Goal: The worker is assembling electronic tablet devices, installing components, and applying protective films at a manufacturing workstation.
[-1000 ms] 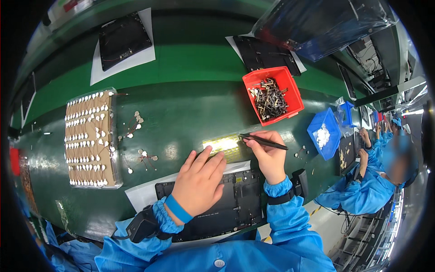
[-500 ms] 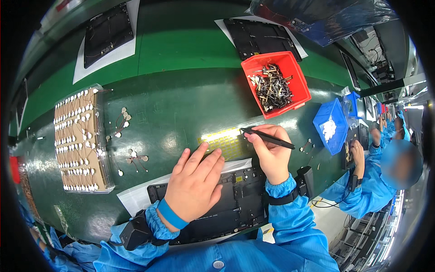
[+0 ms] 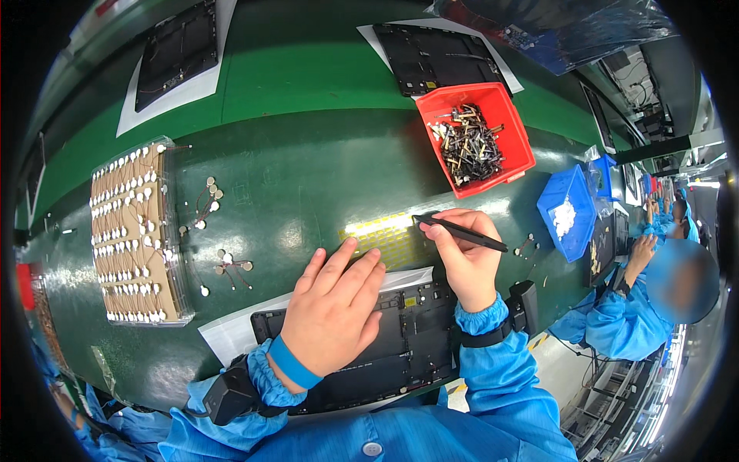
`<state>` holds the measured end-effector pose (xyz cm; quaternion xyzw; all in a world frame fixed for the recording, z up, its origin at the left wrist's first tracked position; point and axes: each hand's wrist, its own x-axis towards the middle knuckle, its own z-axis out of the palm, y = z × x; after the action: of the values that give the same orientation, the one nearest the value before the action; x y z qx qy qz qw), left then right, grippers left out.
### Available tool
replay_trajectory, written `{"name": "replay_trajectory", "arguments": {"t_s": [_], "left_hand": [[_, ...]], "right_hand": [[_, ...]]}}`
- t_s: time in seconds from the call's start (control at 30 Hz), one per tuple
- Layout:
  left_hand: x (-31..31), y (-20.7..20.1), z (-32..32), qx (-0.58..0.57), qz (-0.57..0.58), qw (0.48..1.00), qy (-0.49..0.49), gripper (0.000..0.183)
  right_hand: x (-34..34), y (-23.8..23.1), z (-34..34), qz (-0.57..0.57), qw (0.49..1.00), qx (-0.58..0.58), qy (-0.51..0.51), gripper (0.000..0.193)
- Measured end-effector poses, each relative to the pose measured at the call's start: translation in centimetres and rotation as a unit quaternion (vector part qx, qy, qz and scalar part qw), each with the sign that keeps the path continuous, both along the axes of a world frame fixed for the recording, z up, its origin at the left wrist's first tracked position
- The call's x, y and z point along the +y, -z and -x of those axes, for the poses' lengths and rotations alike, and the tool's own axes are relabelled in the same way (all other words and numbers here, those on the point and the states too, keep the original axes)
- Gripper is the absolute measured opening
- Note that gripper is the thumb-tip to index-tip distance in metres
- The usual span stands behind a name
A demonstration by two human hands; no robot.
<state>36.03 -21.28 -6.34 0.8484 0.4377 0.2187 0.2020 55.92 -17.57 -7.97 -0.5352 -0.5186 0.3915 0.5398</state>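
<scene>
My left hand [image 3: 329,314] lies flat with fingers stretched, its fingertips on the near left edge of a clear sheet with rows of small yellow stickers [image 3: 389,245]. My right hand [image 3: 471,273] pinches slim black tweezers [image 3: 481,239]. Their tip points left and reaches the sheet's upper right corner; whether it grips a sticker is too small to tell. Under my wrists, a black laptop casing [image 3: 419,339] rests on white paper [image 3: 231,335], partly hidden by my left hand.
Beyond my right hand stands a red bin [image 3: 517,142] of small dark parts; a blue bin [image 3: 571,239] holds white pieces. To the left is a clear tray [image 3: 181,289] of wired round parts, with several loose ones [image 3: 209,202] beside it. A co-worker [image 3: 631,316] sits at right.
My right hand and the tweezers have shifted slightly right along the sheet's top edge. A pale bit visible at their tip earlier no longer shows. My left hand stays put on the sheet.
</scene>
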Motion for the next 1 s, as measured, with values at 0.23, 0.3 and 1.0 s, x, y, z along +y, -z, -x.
{"name": "replay_trajectory", "arguments": {"t_s": [0.23, 0.3, 1.0], "left_hand": [[0.0, -0.1, 0.0, 0.003, 0.002, 1.0, -0.001, 0.049], [-0.1, 0.0, 0.0, 0.003, 0.001, 1.0, -0.001, 0.05], [0.5, 1.3, 1.0, -0.184, 0.002, 0.983, -0.029, 0.016]], "right_hand": [[-0.3, -0.8, 0.2, -0.007, 0.999, 0.038, -0.001, 0.011], [-0.7, -1.3, 0.2, -0.003, 0.997, 0.071, 0.013, 0.012], [-8.1, -1.9, 3.8, 0.108, 0.99, 0.082, 0.044, 0.015]]}}
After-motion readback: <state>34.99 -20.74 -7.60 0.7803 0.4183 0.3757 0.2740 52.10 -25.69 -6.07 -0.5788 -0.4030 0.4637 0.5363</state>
